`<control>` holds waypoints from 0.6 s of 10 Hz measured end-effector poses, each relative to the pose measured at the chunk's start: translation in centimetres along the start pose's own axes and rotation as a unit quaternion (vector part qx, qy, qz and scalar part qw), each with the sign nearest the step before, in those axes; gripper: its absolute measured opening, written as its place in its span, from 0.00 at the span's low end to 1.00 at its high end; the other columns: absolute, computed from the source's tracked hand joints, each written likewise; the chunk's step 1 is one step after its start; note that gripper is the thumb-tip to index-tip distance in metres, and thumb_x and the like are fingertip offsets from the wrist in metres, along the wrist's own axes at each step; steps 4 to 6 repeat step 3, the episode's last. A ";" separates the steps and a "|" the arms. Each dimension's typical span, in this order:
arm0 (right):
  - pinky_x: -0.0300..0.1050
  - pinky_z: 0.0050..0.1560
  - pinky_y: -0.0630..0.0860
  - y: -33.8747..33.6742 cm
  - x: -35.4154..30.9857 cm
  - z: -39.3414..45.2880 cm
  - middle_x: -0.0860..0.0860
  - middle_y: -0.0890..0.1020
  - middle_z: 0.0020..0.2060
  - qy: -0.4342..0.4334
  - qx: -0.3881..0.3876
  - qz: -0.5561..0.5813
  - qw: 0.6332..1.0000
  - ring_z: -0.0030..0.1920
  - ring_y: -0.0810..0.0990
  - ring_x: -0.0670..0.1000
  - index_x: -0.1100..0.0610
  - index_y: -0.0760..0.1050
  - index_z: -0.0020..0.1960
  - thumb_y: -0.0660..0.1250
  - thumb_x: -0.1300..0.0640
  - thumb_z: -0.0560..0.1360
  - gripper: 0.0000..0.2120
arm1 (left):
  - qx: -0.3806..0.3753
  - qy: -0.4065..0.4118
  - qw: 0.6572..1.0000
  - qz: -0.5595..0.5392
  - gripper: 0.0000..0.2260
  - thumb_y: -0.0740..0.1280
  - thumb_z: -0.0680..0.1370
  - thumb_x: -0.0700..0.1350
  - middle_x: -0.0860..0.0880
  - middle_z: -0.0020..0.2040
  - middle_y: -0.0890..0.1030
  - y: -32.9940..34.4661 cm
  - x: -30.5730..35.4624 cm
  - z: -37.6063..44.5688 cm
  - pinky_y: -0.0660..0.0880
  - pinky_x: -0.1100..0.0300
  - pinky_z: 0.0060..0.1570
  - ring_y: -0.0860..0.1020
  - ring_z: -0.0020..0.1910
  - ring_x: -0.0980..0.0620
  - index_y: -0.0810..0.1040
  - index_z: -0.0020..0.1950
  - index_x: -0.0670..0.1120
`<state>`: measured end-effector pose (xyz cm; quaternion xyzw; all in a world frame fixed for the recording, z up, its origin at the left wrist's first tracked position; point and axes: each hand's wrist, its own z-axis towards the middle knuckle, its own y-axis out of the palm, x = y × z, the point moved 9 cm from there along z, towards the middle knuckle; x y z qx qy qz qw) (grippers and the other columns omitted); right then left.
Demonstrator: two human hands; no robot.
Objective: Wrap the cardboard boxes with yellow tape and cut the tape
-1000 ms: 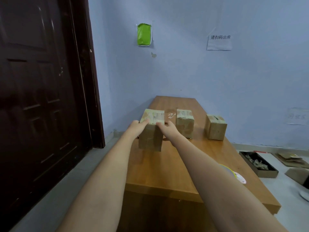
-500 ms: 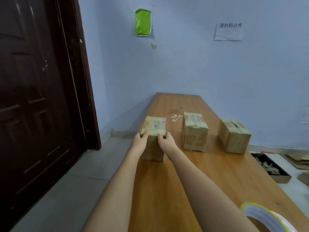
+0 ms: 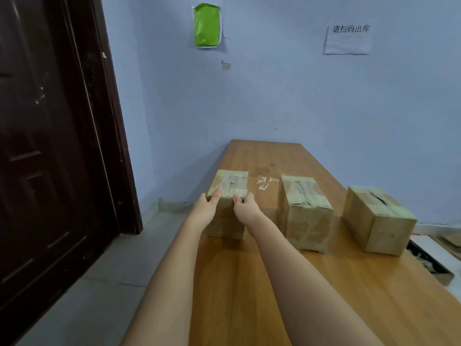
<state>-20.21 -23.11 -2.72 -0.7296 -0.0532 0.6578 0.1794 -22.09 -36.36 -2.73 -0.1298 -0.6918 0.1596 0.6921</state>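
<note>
Three cardboard boxes wrapped in yellowish tape stand in a row on the wooden table point(image 3: 287, 283). The left box point(image 3: 230, 182) stands at the table's left edge. My left hand point(image 3: 207, 209) holds its near left corner, with one finger lying on the top. My right hand point(image 3: 245, 208) grips the near top edge just to the right, fingers curled over it. Apart to the right stand the middle box point(image 3: 303, 213) and the right box point(image 3: 376, 221). No tape roll or cutter is in view.
Tape scraps point(image 3: 265, 183) lie on the table between the left and middle boxes. A dark wooden door point(image 3: 50, 146) fills the left side. The blue wall carries a green patch point(image 3: 206, 24) and a paper notice point(image 3: 348, 38). A dark tray point(image 3: 431, 264) sits on the floor at right.
The left box, held up over the table a second ago, now stands on it with both hands still on it. The view has moved closer, and the tape roll has left the frame.
</note>
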 end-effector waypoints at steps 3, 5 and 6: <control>0.52 0.72 0.60 -1.3 -0.2 -2.0 0.56 0.59 0.76 0.010 0.002 0.046 0.999 0.74 0.59 0.57 0.60 0.48 0.78 0.57 0.46 0.81 0.32 | -0.015 -0.084 0.996 -0.011 0.38 0.48 0.76 0.69 0.43 0.76 0.59 -0.3 -0.3 -0.4 0.58 0.44 0.71 0.60 0.74 0.41 0.56 0.77 0.45; 0.52 0.72 0.60 -1.3 -0.2 -2.0 0.56 0.59 0.76 0.010 0.002 0.046 0.999 0.74 0.59 0.57 0.60 0.48 0.78 0.57 0.46 0.81 0.32 | -0.015 -0.084 0.996 -0.011 0.38 0.48 0.76 0.69 0.43 0.76 0.59 -0.3 -0.3 -0.4 0.58 0.44 0.71 0.60 0.74 0.41 0.56 0.77 0.45; 0.52 0.72 0.60 -1.3 -0.2 -2.0 0.56 0.59 0.76 0.010 0.002 0.046 0.999 0.74 0.59 0.57 0.60 0.48 0.78 0.57 0.46 0.81 0.32 | -0.015 -0.084 0.996 -0.011 0.38 0.48 0.76 0.69 0.43 0.76 0.59 -0.3 -0.3 -0.4 0.58 0.44 0.71 0.60 0.74 0.41 0.56 0.77 0.45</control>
